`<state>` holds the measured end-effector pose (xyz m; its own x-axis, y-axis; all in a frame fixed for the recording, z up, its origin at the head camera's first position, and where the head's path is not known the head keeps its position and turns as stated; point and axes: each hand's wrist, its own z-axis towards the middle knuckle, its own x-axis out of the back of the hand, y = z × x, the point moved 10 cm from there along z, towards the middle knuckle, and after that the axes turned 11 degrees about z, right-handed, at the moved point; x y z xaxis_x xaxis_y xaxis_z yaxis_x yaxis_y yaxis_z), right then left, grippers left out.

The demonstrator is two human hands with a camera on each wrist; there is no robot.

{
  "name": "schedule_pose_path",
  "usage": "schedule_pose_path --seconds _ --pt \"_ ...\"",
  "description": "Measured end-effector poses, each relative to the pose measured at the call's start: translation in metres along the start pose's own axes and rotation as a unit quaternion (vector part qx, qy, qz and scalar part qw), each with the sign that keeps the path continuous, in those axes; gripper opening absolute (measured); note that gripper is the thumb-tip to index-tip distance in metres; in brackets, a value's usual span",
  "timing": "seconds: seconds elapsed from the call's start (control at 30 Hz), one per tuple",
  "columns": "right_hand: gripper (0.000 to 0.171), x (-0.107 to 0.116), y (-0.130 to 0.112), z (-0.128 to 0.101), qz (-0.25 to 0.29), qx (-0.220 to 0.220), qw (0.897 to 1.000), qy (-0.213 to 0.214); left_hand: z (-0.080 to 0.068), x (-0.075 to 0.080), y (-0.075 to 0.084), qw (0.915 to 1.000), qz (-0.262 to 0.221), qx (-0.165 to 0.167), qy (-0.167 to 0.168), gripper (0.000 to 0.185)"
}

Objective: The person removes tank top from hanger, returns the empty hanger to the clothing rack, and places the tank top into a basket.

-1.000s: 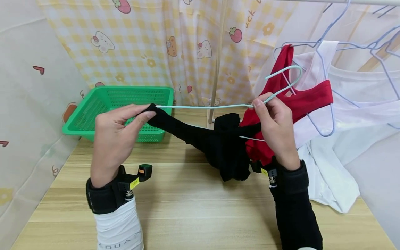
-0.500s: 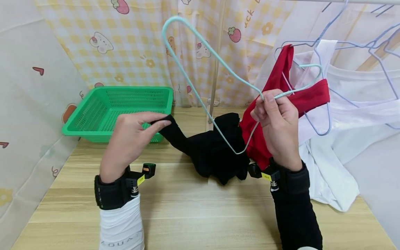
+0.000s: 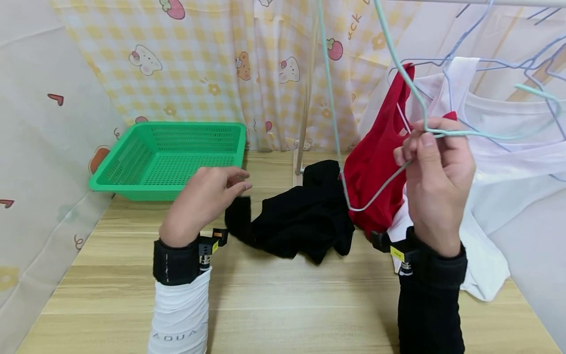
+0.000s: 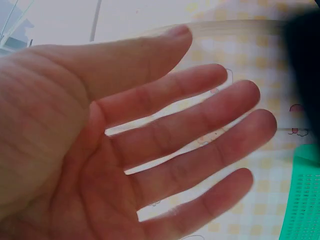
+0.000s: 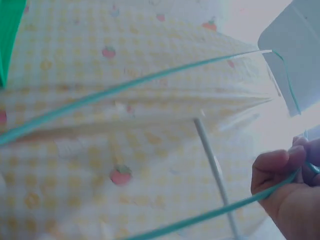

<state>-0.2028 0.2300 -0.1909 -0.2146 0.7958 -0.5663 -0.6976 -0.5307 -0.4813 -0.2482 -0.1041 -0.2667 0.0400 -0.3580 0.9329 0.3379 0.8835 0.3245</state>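
Note:
In the head view my right hand (image 3: pixel 439 182) pinches a mint-green wire hanger (image 3: pixel 403 73) near the base of its hook. The hanger's body points up and left, and its hook reaches right. A black garment (image 3: pixel 305 216) lies crumpled on the wooden table, with one strap (image 3: pixel 239 216) standing up at its left end. My left hand (image 3: pixel 210 201) is just above that strap, nothing between thumb and fingers. The left wrist view has the same hand (image 4: pixel 165 135) with fingers spread and palm bare. In the right wrist view, fingers (image 5: pixel 272 162) grip the green wire (image 5: pixel 210 215).
A green plastic basket (image 3: pixel 99 183) stands at the back left. On the right, a red tank top (image 3: pixel 376 157) and white garments (image 3: pixel 486 196) hang on lilac hangers (image 3: pixel 468 34) from a rail (image 3: pixel 526 2). A thin upright pole (image 3: pixel 306 98) rises behind the black garment.
My left hand has let go of the black strap, which drops toward the table. My right hand has carried the green hanger off the garment, rightward, turning its body upward.

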Motion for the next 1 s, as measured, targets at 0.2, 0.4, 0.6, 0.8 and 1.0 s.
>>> schedule_pose_path --seconds 0.2,0.4,0.6,0.8,1.0 --pt "0.012 0.008 -0.025 -0.002 -0.161 0.080 0.982 0.061 0.000 -0.004 -0.002 0.9999 -0.007 0.003 -0.015 0.033" --pt "0.014 0.008 -0.035 -0.003 -0.320 0.115 0.935 0.097 0.000 -0.005 -0.003 0.9996 -0.011 0.006 -0.025 0.034" --pt "0.019 0.010 -0.036 -0.005 -0.433 0.122 0.886 0.112 0.000 -0.005 -0.002 0.9995 -0.010 -0.001 -0.030 0.036" --pt "0.024 0.010 -0.029 -0.003 -0.492 0.116 0.857 0.100 0.000 -0.004 -0.002 0.9993 -0.014 0.002 -0.036 0.037" --pt "0.028 0.007 -0.010 0.006 -0.506 0.090 0.855 0.076 -0.003 -0.003 -0.007 0.9991 -0.021 0.015 -0.034 0.035"
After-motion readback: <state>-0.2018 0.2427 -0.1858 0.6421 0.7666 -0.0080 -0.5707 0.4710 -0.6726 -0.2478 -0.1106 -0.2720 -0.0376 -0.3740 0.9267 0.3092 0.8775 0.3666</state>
